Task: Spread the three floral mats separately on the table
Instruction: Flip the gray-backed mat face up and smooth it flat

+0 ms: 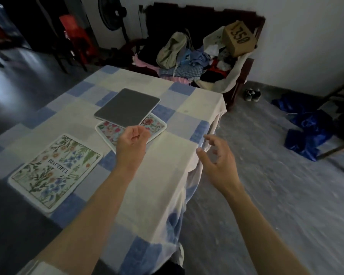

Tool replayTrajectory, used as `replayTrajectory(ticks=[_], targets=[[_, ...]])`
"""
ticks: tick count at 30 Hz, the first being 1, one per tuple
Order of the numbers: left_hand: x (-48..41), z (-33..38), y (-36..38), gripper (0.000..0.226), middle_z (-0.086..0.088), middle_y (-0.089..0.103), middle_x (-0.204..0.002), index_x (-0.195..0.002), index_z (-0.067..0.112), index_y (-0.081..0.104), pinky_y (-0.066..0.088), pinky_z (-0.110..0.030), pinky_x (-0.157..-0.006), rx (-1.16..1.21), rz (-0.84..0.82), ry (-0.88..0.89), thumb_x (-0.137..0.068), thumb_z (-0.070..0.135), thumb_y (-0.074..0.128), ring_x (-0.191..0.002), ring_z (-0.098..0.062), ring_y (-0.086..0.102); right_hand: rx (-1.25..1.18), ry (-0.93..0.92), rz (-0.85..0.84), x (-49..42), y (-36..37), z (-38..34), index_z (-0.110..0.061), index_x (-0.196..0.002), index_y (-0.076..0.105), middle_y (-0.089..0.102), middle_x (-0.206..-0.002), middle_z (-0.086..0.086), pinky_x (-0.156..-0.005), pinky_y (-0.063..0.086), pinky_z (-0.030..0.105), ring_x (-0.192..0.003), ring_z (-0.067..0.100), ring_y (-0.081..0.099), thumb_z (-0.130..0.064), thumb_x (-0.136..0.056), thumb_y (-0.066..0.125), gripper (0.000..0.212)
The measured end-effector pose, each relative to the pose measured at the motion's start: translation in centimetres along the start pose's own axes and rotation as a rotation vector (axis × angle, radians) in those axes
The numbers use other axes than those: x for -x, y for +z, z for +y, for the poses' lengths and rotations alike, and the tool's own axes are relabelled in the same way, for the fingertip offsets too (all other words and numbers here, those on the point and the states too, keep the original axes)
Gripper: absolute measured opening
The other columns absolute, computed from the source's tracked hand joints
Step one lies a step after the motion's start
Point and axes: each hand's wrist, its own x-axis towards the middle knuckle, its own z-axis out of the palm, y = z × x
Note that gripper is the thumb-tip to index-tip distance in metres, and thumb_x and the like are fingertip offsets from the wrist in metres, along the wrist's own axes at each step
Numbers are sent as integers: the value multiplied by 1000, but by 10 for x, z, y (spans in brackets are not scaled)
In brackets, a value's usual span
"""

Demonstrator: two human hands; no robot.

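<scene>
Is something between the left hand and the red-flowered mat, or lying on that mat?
Nothing visible lies between the left hand and the near edge of the red-flowered mat. However, the grey mat lies on top of its far part.

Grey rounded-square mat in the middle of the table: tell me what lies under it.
A red-flowered floral mat with a white border pokes out beneath the grey mat; its far part is covered.
</scene>
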Motion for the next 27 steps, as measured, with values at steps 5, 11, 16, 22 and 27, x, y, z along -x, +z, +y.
replayTrajectory(ticks=[5,11,16,22,27], targets=[[-51,-29,14,18,6,64,-76,-95,18,67,48,-29,-70,42,66,-41,-82,31,66,-70,-9,57,47,-32,-81,-54,18,12,-23,-130,54,53,-130,-14,-103,44,33,-118,3,50,-38,-91,63,42],[-97,-37,38,18,5,71,-87,-100,13,68,56,-33,-76,84,128,-77,-88,26,68,-80,-6,66,74,-97,-141,-131,22,5,-20,-129,54,54,-131,-6,-104,44,35,-120,5,49,-34,-91,63,41],[-135,-31,62,15,0,72,-94,-99,21,67,56,-31,-75,93,165,-90,-87,28,68,-85,-12,67,68,-162,-208,-201,25,17,-20,-130,53,53,-130,-6,-104,44,38,-120,6,49,-34,-92,62,41],[-163,-38,113,10,4,70,-85,-97,16,67,49,-12,-60,66,361,-98,-88,20,68,-72,-4,65,21,-239,-317,-278,23,61,-24,-129,52,54,-130,-7,-101,47,40,-117,8,51,-33,-93,62,39],[-172,-35,174,3,-3,72,-90,-91,21,66,53,-33,-74,34,514,-170,-90,18,66,-82,-17,67,-10,-236,-443,-339,-3,104,-25,-130,52,53,-132,-8,-103,47,40,-118,8,51,-38,-93,60,40]])
